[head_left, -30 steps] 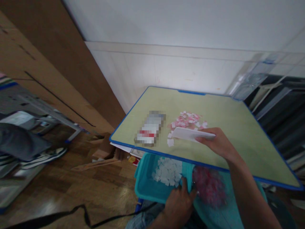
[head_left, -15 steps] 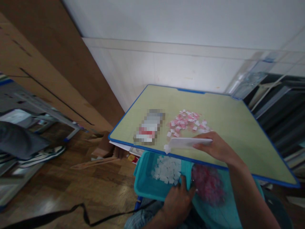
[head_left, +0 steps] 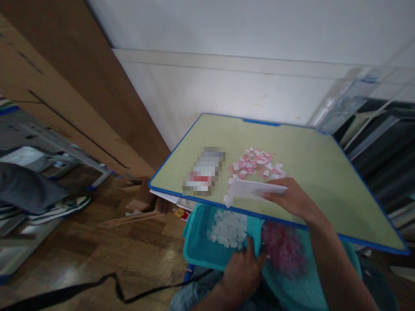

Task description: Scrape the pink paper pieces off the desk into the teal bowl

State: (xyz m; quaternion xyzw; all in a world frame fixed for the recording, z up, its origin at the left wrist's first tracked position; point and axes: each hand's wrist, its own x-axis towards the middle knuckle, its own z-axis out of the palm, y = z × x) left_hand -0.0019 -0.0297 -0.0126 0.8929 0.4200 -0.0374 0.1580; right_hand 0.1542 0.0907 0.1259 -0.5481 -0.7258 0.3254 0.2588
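In my right hand is a flat white card-like piece, gripped at its right end and held low over the front of the folding table. A few small white squares lie by the piece's left end, near the table's front edge. Beyond it spreads a loose pile of pink and white small pieces. Below the table edge, my left hand grips the teal tray at its right rim, fingers on both sides. White squares lie inside that tray.
A second teal container with pink-red pieces adjoins the tray on the right. A phone-shaped, pixelated object lies on the table's left. Cardboard leans at left; a black strap crosses below. Another person's shoe is at far left.
The white piece in my right hand has shifted slightly up, away from the table's front edge. My left hand stays at the tray's rim.
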